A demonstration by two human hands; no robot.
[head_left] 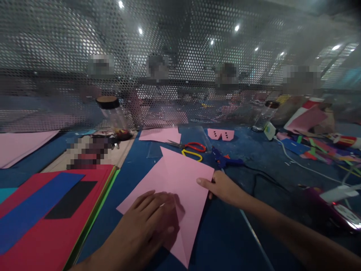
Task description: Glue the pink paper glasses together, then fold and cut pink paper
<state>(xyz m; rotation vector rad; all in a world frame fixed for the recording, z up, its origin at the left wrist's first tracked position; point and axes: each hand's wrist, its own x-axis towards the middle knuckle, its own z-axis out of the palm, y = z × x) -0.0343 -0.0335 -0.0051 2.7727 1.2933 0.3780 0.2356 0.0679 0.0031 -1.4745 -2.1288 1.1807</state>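
A creased sheet of pink paper point(169, 177) lies at an angle on the blue table, its upper part folded to a point. My left hand point(152, 218) hovers over or rests on its lower left part, fingers stretched out and thumb apart; contact is hard to tell. At the right corner my right hand point(221, 186) pinches the paper, thumb on top and fingers beneath. Just beyond the sheet lie scissors point(194, 148) with one red and one yellow handle. A blue glue gun point(225, 158) rests close to my right hand.
Red and green card sheets point(93, 177) bear blue and black strips at left. A small pink cutout with black squares point(221, 134) and two jars, one a lidded glass point(115, 116), stand near the perforated metal screen point(180, 75). Paper scraps point(313, 148) and a power strip point(341, 210) occupy the right.
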